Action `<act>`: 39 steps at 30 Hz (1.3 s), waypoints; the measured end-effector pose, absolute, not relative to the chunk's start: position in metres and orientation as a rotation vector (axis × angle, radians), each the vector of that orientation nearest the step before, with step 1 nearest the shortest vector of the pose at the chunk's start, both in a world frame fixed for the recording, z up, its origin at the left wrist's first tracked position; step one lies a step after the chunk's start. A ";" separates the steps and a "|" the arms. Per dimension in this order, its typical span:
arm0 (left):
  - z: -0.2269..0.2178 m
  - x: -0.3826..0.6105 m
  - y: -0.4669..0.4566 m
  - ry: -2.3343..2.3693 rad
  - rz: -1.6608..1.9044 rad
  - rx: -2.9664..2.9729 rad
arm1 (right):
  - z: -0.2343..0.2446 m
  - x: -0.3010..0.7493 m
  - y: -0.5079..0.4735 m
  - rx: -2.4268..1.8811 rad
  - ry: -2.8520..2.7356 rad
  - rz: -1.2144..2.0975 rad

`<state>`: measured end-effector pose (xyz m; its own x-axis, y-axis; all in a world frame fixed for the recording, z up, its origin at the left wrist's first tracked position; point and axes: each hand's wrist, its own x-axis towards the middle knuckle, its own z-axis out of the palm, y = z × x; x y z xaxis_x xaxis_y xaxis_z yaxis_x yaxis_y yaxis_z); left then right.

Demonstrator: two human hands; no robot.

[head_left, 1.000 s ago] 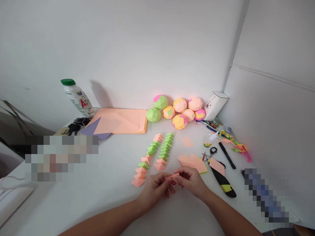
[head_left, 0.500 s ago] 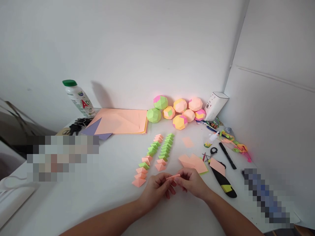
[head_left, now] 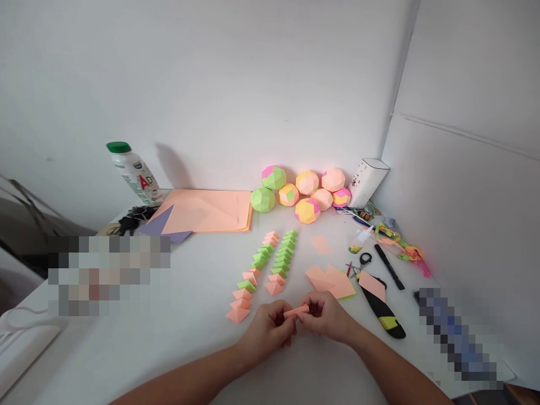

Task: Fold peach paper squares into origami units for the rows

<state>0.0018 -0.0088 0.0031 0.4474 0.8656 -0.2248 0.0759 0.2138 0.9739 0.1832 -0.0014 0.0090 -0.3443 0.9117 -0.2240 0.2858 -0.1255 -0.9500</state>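
Note:
A small folded peach paper piece [head_left: 296,311] is pinched between both my hands just above the white table [head_left: 177,315]. My left hand [head_left: 265,332] grips its left end with curled fingers. Fingers of my right hand [head_left: 327,318] close on its right end. Just beyond my hands lie two rows of folded green and peach paper units [head_left: 270,261] and a small stack of peach square sheets [head_left: 331,280].
Several coloured paper balls [head_left: 301,194] sit against the back wall beside a white box [head_left: 368,181]. Large peach sheets [head_left: 206,210] and a green-capped bottle [head_left: 133,172] stand at the back left. Scissors [head_left: 361,262], a black knife [head_left: 382,312], a pen and glue lie at right.
My hands have drawn closer together and curled tighter around the peach piece, which now shows as a thicker folded strip. The view shifted slightly downward.

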 end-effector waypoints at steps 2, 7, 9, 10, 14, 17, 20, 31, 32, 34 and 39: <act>0.004 0.002 -0.009 0.979 0.681 1.249 | 0.010 0.182 -0.002 -1.312 -1.604 1.473; 0.004 0.002 -0.009 0.967 0.666 1.289 | 0.014 0.176 -0.007 -1.144 -1.612 1.525; 0.004 0.003 -0.009 0.941 0.655 1.305 | 0.014 0.174 -0.009 -1.136 -1.653 1.488; 0.004 0.003 -0.009 0.929 0.648 1.308 | 0.013 0.174 -0.010 -1.141 -1.672 1.464; 0.005 0.003 -0.009 0.919 0.622 1.296 | 0.013 0.178 -0.010 -1.170 -1.736 1.394; 0.005 0.002 -0.007 0.953 0.608 1.244 | 0.016 0.188 -0.004 -1.200 -1.739 1.343; 0.004 0.002 -0.006 0.974 0.617 1.170 | 0.020 0.196 0.004 -1.206 -1.687 1.329; -0.003 0.006 -0.006 0.925 0.641 1.191 | 0.018 0.177 -0.007 -1.201 -1.623 1.420; -0.003 0.006 -0.006 0.931 0.647 1.179 | 0.019 0.178 -0.006 -1.219 -1.606 1.408; -0.002 0.005 -0.006 0.923 0.669 1.135 | 0.019 0.181 -0.004 -1.234 -1.565 1.408; -0.003 0.004 -0.006 0.784 0.856 1.018 | 0.016 0.184 0.000 -1.210 -1.451 1.490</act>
